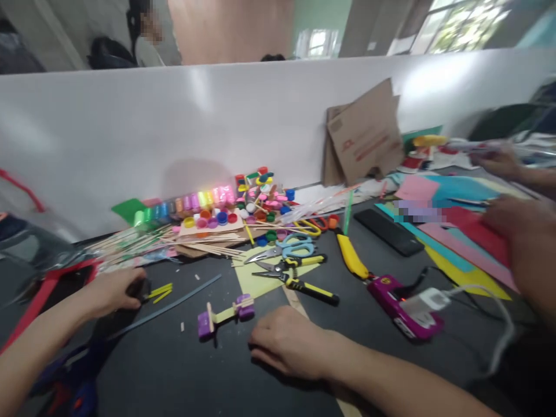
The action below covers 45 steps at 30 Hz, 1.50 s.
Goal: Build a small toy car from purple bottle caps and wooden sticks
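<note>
My left hand (124,289) is at the left of the dark table, thumb and fingers curled around something dark that I cannot make out. Short yellow-green sticks (160,292) lie just beyond its fingertips. Below that wrist is a blue glue gun (80,376), partly blurred. My right hand (289,341) rests on the table with its fingers curled in; nothing shows in it, though its underside is hidden. Between the hands stands a small craft piece (225,315) of pale wooden sticks with purple blocks at both ends. A thin blue-grey strip (178,307) lies behind it.
Yellow-black pliers (310,289) and blue-handled scissors (297,248) lie beyond my right hand. A yellow utility knife (351,256), purple power strip (403,307) and black phone (388,231) sit rightward. Paint pots (222,218) and cardboard (367,136) line the white partition (108,127). Another person's hands (516,223) reach over coloured paper.
</note>
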Tool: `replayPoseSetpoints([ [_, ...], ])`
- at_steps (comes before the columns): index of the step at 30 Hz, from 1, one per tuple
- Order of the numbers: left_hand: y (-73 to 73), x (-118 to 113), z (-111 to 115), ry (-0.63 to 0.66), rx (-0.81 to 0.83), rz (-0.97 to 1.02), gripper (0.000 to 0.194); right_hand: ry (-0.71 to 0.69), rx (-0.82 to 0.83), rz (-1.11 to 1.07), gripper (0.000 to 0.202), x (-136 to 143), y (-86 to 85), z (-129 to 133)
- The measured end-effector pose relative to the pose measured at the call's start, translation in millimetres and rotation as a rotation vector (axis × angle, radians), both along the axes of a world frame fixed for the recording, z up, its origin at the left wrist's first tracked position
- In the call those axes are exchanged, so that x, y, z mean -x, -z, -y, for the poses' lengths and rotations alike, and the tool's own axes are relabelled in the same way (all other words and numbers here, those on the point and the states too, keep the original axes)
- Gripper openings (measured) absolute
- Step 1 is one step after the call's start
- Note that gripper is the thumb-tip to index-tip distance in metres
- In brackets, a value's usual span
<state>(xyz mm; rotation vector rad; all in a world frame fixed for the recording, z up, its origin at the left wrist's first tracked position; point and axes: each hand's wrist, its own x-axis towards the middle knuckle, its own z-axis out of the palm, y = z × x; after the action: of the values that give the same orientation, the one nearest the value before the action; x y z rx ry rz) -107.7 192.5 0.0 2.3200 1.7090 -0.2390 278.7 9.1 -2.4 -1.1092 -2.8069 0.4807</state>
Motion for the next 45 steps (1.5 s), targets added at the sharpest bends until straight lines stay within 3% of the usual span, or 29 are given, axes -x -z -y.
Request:
replayPoseSetpoints([
  [5,10.5,2.7,-10.2,0.096,-0.085,0.015,0.042,-0.002,-0.024,0.01,0.023,-0.5,1.9,0.3],
  [9,7.5,-18.1,-9.8,0.151,-0.157,0.028,0.051,-0.008,-0.037,0.005,0.022,0.4,0.3,0.8],
  [15,5.8,-50.0,-4.6,0.234,-0.158,0.058,0.043,0.011,-0.036,0.023,0.021,-1.1,-2.7,0.3],
  [21,-11.8,-65.3,-0.4,0.254,-0.243,0.137,0.051,0.011,-0.044,0.019,0.02,-1.4,-3.1,0.2],
  [25,-27.6,-88.0,-4.1,0.315,-0.333,0.197,0.044,0.01,-0.053,0.011,0.022,-0.4,-0.7,0.9],
  [30,-37.2,-128.7,-22.6,0.397,-0.453,0.24,0.033,0.021,-0.064,-0.006,0.021,-1.8,-0.1,1.5],
  [35,-41.4,-179.4,-47.7,0.502,-0.469,0.216,0.021,0.031,-0.065,-0.014,0.02,-4.4,1.8,0.4],
  [39,-41.3,-216.1,-66.8,0.53,-0.473,0.185,0.032,0.075,-0.047,-0.031,0.016,-8.1,5.0,-1.0],
  [42,-40.0,-232.9,-80.0,0.508,-0.486,0.172,0.032,0.082,-0.037,-0.052,0.01,-12.3,5.6,-3.1],
  [45,-41.7,-234.2,-90.6,0.441,-0.537,0.175,0.034,0.075,-0.036,-0.058,0.008,-16.0,7.7,-7.0],
])
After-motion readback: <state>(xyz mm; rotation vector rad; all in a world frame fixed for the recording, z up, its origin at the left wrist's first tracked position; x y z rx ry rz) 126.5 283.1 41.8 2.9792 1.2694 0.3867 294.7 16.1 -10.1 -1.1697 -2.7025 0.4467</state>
